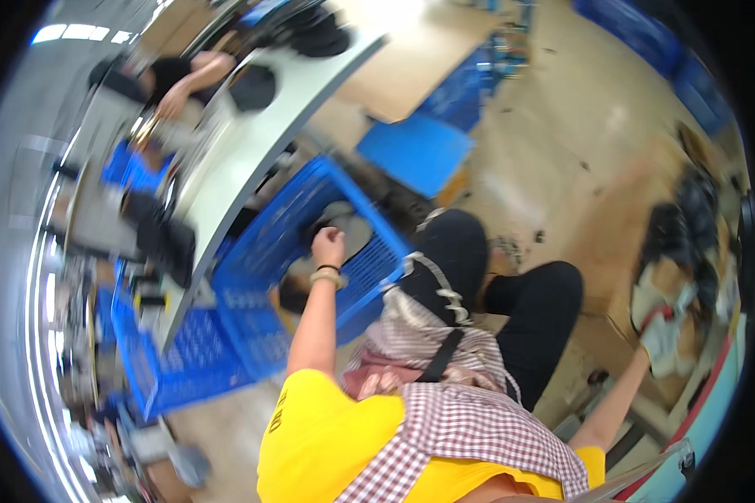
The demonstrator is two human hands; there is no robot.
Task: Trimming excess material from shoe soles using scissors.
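Observation:
My left hand (328, 247), with bands at the wrist, is over a blue plastic basket (369, 201). Its fingers are curled closed; what they hold, if anything, is hidden. Beside them inside the basket lie a dark-and-grey piece (356, 230) and a dark, tan-edged piece (294, 295). Far to the right, my right hand (661, 342) wears a pale glove and is closed around what looks like a red-handled tool (664, 312) with a shiny end. Pale and tan pieces (669, 281) lie right by it, and a dark heap (686, 210) is beyond them.
A long pale worktable (260, 155) carrying dark pieces runs along the left. Another person's arm (195, 82) reaches over its far side. A second blue basket (184, 356) stands under its near end. A blue board (419, 155) and a cardboard box (600, 335) are nearby.

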